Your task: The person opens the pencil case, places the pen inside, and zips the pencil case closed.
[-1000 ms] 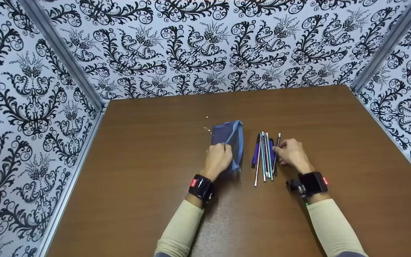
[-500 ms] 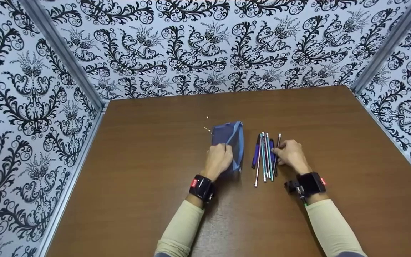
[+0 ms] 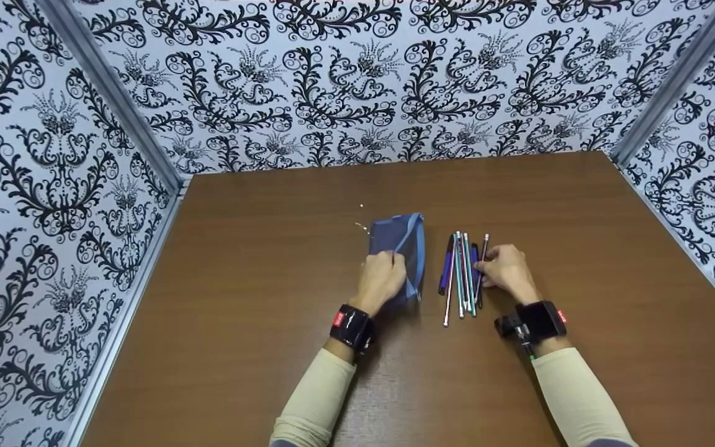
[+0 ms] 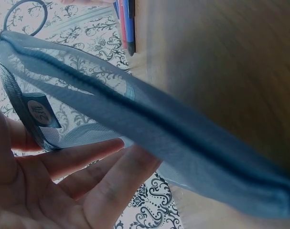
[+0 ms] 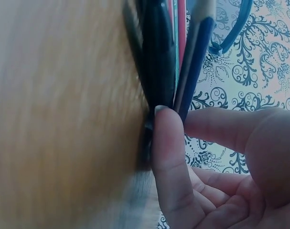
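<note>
By right hand (image 3: 509, 271), pencil (image 5: 197, 62) pinched; almost no shift noted since half a second ago; separation from bunched pens (image 3: 459, 273), nine o'clock, judged incomplete; beyond, also nine o'clock, pouch (image 3: 396, 239) gripped by left hand (image 3: 381, 278).

Right wristband (image 3: 540, 320) has edged slightly toward the pencils (image 3: 469, 273)

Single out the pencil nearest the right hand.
The dark pencil, rightmost of the bunch in the head view: the right hand pinches it, while the other pencils lie farther left.
</note>
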Demonstrator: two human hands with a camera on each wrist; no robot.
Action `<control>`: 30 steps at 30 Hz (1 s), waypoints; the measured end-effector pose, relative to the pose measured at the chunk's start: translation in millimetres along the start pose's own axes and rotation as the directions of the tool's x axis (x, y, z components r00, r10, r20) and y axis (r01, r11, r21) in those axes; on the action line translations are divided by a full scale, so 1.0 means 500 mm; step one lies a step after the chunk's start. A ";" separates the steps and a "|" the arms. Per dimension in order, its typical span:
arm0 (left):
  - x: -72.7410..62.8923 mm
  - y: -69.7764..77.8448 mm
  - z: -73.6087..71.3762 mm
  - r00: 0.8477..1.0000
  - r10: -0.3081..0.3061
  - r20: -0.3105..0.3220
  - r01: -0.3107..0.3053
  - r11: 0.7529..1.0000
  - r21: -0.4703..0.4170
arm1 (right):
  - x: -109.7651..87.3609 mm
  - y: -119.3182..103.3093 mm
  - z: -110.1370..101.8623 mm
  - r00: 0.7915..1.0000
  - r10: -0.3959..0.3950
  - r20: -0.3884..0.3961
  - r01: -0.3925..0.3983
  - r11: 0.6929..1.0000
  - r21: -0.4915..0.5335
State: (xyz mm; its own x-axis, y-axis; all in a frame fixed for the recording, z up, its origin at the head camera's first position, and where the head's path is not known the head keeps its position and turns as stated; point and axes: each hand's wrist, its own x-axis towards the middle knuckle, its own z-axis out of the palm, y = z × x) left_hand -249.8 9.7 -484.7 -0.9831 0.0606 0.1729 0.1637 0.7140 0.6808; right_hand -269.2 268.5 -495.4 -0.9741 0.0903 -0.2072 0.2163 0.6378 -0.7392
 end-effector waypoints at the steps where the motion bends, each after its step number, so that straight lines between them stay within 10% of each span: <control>1: 0.000 0.000 0.000 1.000 -0.003 0.003 0.003 1.000 0.000 | 0.000 0.000 0.000 1.000 0.001 0.001 -0.001 1.000 0.001; 30: -0.001 -0.005 -0.004 0.999 0.045 -0.014 -0.045 0.999 0.002 | -0.005 -0.012 -0.005 1.000 0.028 0.001 -0.028 0.994 0.109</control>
State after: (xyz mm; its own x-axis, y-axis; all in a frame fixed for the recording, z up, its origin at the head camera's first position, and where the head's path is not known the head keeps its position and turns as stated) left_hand -249.5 6.6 -484.9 -0.9736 0.0828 0.2128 0.2071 0.7123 0.6706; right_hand -268.0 266.3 -489.0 -0.9676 0.1074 -0.2285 0.2494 0.5475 -0.7988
